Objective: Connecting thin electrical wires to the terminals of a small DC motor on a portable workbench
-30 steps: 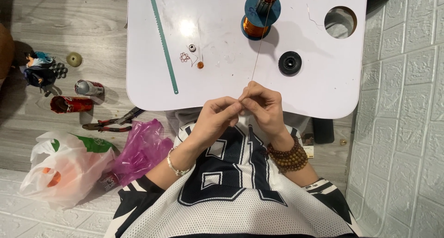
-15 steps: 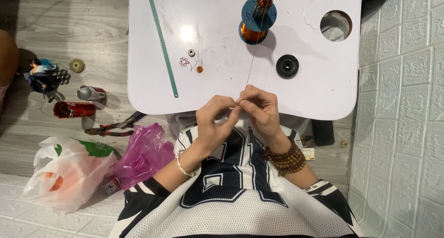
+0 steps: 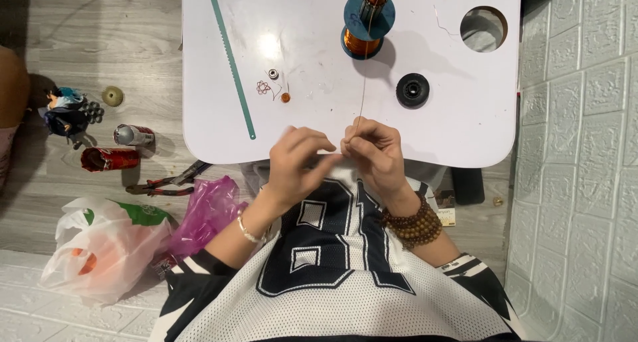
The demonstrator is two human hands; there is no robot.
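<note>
At the near edge of the white table (image 3: 452,123), my left hand (image 3: 297,163) and my right hand (image 3: 373,153) meet fingertip to fingertip. Both pinch a thin copper wire (image 3: 362,99) that runs up to a blue spool of copper wire (image 3: 366,24) standing at the table's far middle. A small wire flower shape (image 3: 263,87), a tiny metal ring (image 3: 272,73) and an orange bead (image 3: 285,97) lie left of the wire. My right wrist wears brown bead bracelets, my left a thin bangle.
A long green strip (image 3: 231,56) lies across the table's left side. A black round cap (image 3: 413,90) and a round hole (image 3: 483,28) sit at the right. On the floor left lie pliers (image 3: 163,181), cans (image 3: 109,159), plastic bags (image 3: 106,249) and a figurine (image 3: 63,111).
My hands have stayed together on the wire at the table's near edge; the left hand's fingers have shifted slightly and look blurred.
</note>
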